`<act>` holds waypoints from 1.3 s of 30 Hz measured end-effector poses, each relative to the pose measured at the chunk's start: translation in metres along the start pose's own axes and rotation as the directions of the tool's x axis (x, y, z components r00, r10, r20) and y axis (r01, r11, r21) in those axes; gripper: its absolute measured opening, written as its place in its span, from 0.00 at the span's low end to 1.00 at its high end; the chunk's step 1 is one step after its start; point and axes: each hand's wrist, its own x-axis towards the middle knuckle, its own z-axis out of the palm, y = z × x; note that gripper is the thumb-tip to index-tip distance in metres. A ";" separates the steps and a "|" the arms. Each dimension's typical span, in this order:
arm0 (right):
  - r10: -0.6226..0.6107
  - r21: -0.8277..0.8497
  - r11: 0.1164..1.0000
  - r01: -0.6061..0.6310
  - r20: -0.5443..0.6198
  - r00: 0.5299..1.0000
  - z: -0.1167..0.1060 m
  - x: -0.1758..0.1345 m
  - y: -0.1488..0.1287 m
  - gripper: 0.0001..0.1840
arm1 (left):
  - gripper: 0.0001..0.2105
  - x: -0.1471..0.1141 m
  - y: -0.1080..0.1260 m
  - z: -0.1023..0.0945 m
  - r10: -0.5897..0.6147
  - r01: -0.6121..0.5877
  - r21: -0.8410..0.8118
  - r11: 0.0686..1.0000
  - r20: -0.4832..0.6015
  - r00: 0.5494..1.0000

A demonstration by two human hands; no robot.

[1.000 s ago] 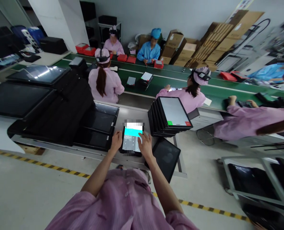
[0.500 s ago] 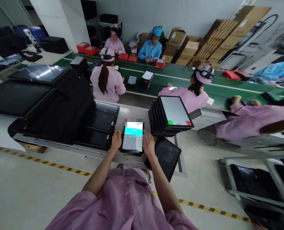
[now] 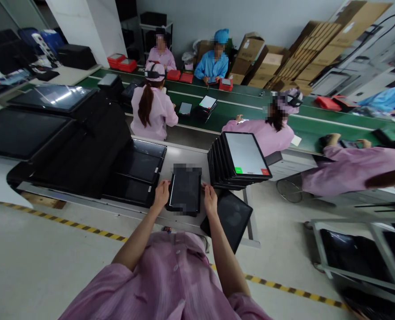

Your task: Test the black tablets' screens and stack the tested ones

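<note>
A tablet [image 3: 185, 190] with a dark screen lies before me over the grey table, and a black layer shows under its lower edge. My left hand [image 3: 161, 194] is closed at its left edge, thumb and fingers pinched together. On the opposite side, my right hand [image 3: 210, 198] has its fingers curled at the right edge; their exact contact is hard to make out. A larger black tablet [image 3: 235, 218] lies askew beside my right wrist. Behind it rises a stack of large tablets [image 3: 246, 153], the top screen lit pale with green and red corners.
Black screen panels [image 3: 135, 171] lie left of my hands, beside a black cloth [image 3: 80, 155]. Past the grey table [image 3: 180, 155], co-workers in pink and blue sit along a green conveyor [image 3: 197, 126]. A cart [image 3: 351, 253] stands at the right. Cardboard boxes [image 3: 304, 53] lean at the back.
The tablet's screen has gone from lit, with a cyan band and keypad-like marks, to dark. My right hand has shifted slightly right, its fingers more curled. My left hand stays at the left edge.
</note>
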 end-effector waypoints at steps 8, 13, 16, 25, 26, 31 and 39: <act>-0.251 -0.242 0.936 0.256 0.051 0.967 0.001 -0.009 -0.035 0.26 | 0.29 0.001 0.003 0.000 -0.021 0.021 0.015 1.000 -0.001 1.000; -0.379 -0.338 0.837 0.431 0.209 0.901 0.014 0.003 -0.055 0.25 | 0.29 0.002 0.000 -0.001 -0.021 0.021 0.016 1.000 0.000 1.000; -0.404 -0.392 0.787 0.477 0.256 0.878 0.017 0.010 -0.056 0.23 | 0.30 0.002 -0.001 -0.001 -0.012 0.012 0.015 1.000 -0.009 1.000; -0.238 -0.217 0.947 0.236 0.019 0.971 0.008 0.008 -0.035 0.20 | 0.32 0.002 -0.005 0.002 0.047 -0.048 -0.011 0.999 -0.046 0.998; -0.208 -0.196 0.959 0.206 0.011 0.978 0.008 0.010 -0.032 0.19 | 0.32 0.002 -0.006 0.002 0.049 -0.049 -0.013 0.999 -0.051 0.998; -0.131 -0.141 0.981 0.130 0.002 0.991 0.011 0.014 -0.024 0.19 | 0.32 0.001 -0.006 0.001 0.053 -0.054 -0.009 0.999 -0.045 0.998; -0.136 -0.101 0.985 0.137 0.012 0.991 0.011 0.015 -0.020 0.20 | 0.32 0.000 -0.007 0.001 0.063 -0.063 -0.012 0.998 -0.057 0.996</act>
